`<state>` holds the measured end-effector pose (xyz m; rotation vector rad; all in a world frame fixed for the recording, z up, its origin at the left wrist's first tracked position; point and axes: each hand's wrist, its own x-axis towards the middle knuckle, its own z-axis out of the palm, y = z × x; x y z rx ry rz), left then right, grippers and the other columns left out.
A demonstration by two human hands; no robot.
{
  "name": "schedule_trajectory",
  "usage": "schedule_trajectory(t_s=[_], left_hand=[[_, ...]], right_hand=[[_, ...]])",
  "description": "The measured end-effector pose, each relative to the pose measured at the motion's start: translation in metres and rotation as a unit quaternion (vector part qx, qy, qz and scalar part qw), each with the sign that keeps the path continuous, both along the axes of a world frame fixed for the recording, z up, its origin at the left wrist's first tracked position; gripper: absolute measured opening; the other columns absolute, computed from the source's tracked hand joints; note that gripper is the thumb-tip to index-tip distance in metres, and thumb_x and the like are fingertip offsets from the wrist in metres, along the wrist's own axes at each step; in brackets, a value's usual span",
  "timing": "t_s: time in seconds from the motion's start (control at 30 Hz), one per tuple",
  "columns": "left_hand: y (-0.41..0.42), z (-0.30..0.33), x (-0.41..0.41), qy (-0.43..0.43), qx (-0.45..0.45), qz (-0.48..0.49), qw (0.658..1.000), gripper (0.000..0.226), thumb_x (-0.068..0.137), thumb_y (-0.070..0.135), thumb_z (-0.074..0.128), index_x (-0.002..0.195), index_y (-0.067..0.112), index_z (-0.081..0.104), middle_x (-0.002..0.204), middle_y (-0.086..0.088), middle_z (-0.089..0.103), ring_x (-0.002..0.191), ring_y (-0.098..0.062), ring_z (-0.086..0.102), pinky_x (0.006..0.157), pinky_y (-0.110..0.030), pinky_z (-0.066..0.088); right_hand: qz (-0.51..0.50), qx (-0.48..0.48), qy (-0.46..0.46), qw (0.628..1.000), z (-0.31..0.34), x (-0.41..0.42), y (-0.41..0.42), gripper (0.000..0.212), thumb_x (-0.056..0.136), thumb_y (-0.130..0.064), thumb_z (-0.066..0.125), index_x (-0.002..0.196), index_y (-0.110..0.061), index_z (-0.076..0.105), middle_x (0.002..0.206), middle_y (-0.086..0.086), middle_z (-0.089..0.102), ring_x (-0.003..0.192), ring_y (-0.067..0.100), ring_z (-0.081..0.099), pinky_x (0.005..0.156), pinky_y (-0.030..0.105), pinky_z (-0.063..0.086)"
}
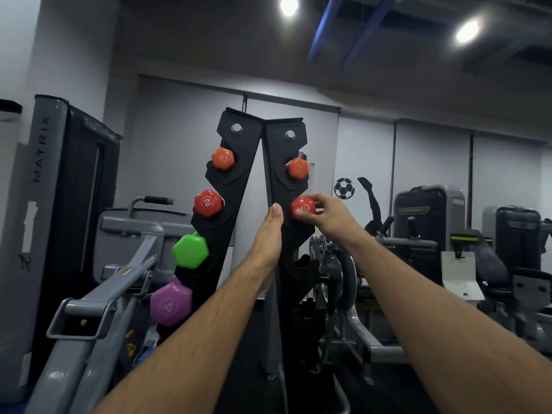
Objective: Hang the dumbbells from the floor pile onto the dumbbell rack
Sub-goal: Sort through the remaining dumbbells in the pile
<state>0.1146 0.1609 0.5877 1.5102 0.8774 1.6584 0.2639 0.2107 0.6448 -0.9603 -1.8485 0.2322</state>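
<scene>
The red dumbbell (303,207) sits at the second notch of the rack's (239,186) right arm, pinched by the right hand (328,216), its grip clamped on the end. The left hand (268,234), fingers straight and together, lies flat against the rack. Orange, red, green and purple dumbbells hang nearby.

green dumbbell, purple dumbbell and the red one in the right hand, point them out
green dumbbell (190,251), head view, on its hexagonal end face
purple dumbbell (171,301), head view, on its end face
red dumbbell (303,207), head view, on its end face between the gripping fingers
</scene>
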Motion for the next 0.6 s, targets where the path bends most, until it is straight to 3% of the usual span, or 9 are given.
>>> schedule_trajectory(t_s=[0.23,0.43,0.57,0.6], left_hand=[[-0.008,-0.002,0.000,0.001,0.003,0.005,1.000,0.066,0.105,0.061,0.024,0.161,0.027,0.026,0.167,0.002,0.027,0.154,-0.018,0.023,0.126,-0.049,0.019],[-0.014,-0.017,-0.002,0.025,0.037,0.030,0.999,0.063,0.105,0.060,0.030,0.159,0.028,0.031,0.163,0.004,0.034,0.150,-0.017,0.031,0.124,-0.045,0.025],[-0.021,-0.037,-0.008,0.044,0.065,0.063,0.995,0.076,0.094,0.070,0.036,0.158,0.028,0.034,0.161,0.008,0.038,0.147,-0.011,0.036,0.123,-0.042,0.026],[-0.024,-0.044,-0.010,0.041,0.063,0.072,0.995,0.079,0.090,0.072,0.036,0.157,0.028,0.036,0.159,0.009,0.040,0.145,-0.010,0.038,0.124,-0.044,0.026]], right_hand=[[-0.011,0.002,0.008,1.000,-0.004,0.003,-0.002,0.072,0.085,-0.043,0.081,0.144,-0.013,0.054,0.131,0.005,0.065,0.116,0.019,0.065,0.080,0.019,0.049],[-0.036,0.047,0.019,0.998,-0.026,0.004,-0.027,0.072,0.087,-0.046,0.079,0.147,-0.017,0.050,0.133,-0.003,0.061,0.117,0.014,0.062,0.084,0.015,0.047],[-0.077,0.121,-0.016,0.990,-0.057,0.005,-0.052,0.078,0.087,-0.051,0.077,0.151,-0.020,0.045,0.149,0.000,0.053,0.134,0.015,0.050,0.109,0.033,0.044],[-0.079,0.124,-0.012,0.989,-0.068,0.004,-0.059,0.078,0.087,-0.051,0.077,0.151,-0.021,0.044,0.150,-0.001,0.052,0.136,0.013,0.048,0.111,0.032,0.042]])
